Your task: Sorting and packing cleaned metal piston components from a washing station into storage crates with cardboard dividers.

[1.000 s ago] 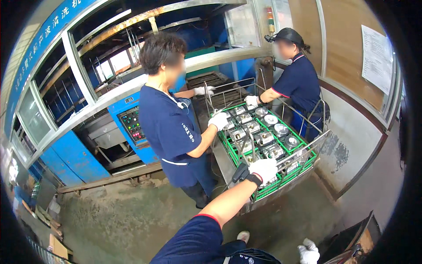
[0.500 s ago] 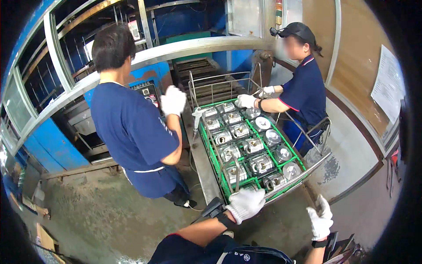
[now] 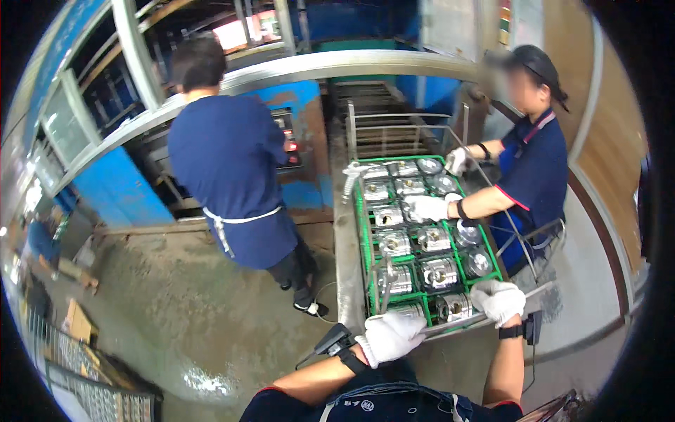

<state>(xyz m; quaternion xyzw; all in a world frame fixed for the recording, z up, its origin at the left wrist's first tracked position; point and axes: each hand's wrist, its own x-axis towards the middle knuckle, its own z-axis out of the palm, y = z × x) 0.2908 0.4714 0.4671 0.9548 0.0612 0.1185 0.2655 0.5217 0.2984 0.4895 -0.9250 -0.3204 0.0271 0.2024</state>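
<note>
Gloved in white, both my hands are at the near end of a wire basket (image 3: 365, 278) with green-coated edges and a steel tube frame. Rows of shiny metal pistons (image 3: 433, 239) fill it. My left hand (image 3: 394, 337) closes over the frame's near rail at the left corner. At the near right corner, my right hand (image 3: 498, 302) is closed on the same rail, its fingertips beside a piston (image 3: 455, 307). Both hands hide the rail under them. Across the basket, a co-worker's gloved hand (image 3: 430, 208) rests over the pistons, and their other hand (image 3: 455, 160) is at the frame's far side.
On the left, another person (image 3: 228, 169) faces a control panel (image 3: 287, 137) on a blue machine. A grey air gun (image 3: 351, 176) hangs at the basket's far left corner. Beyond the basket lies a slatted conveyor (image 3: 380, 98). Wet concrete floor (image 3: 190, 316) extends left.
My right hand has moved from the air onto the frame's near right corner. The person at left has turned to the panel. The co-worker's near hand has come over the pistons. My view has shifted left.
</note>
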